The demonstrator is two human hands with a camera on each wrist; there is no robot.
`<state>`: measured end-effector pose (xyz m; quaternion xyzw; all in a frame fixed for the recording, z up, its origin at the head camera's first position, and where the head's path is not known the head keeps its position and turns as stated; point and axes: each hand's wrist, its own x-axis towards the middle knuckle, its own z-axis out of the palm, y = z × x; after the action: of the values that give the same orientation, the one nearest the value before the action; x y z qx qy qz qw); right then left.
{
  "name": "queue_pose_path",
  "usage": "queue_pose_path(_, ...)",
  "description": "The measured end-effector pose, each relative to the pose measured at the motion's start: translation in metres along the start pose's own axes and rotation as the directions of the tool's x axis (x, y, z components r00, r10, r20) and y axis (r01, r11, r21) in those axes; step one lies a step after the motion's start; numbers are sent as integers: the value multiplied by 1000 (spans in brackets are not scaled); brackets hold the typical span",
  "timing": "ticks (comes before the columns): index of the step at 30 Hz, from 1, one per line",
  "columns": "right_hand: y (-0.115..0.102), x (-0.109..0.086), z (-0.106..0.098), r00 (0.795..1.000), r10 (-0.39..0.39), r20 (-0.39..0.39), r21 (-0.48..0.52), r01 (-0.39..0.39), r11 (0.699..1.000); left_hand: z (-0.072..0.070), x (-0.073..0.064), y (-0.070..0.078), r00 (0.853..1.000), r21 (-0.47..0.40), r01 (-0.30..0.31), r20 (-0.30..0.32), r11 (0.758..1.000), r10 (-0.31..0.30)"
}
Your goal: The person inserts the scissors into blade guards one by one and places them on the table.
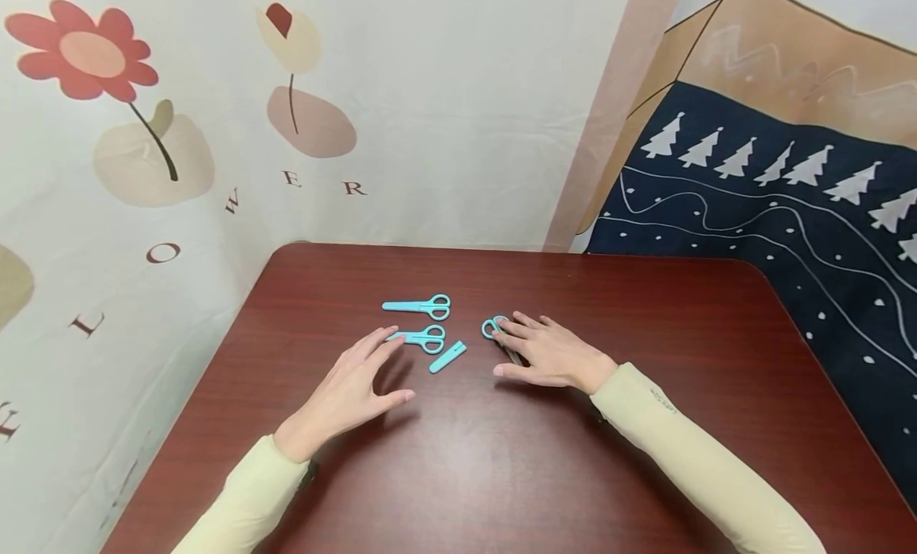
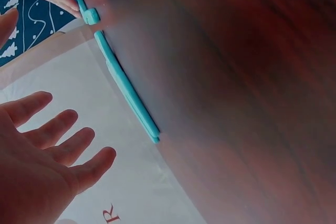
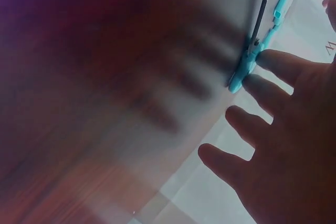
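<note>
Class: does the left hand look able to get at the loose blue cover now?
Probably yes: the left hand looks empty, and only bare tabletop shows between its thumb and the loose blue cover.

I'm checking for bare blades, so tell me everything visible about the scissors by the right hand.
The scissors have turquoise, plastic-looking handle loops and uncovered, dark, metallic-looking blades. In the head view they appear to lie on the table, right of the loose turquoise cover, loops on the far side, blades pointing nearer and rightward. The right hand has its fingers over them, hiding part; fingertips are at the handle, but contact is unclear, as is any blade opening.
</note>
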<state>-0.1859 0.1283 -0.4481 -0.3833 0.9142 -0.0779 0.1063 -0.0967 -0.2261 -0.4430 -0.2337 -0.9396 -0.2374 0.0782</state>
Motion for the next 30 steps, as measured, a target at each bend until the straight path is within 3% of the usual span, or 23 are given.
queue_pose_path(15, 17, -33, -1, 998, 41, -39, -5, -42, 999, 10, 21, 13, 997, 13, -70, 29, 997, 70)
queue_pose_path(23, 20, -43, 0, 998, 30, -51, 3, -30, 1000, 20, 40, 22, 989, -35, -46, 136, 998, 50)
queue_pose_path(30, 21, -35, -6, 995, -23, -93, -2, 23, 1000, 31, 56, 27, 979, -100, -93, 174, 991, 109)
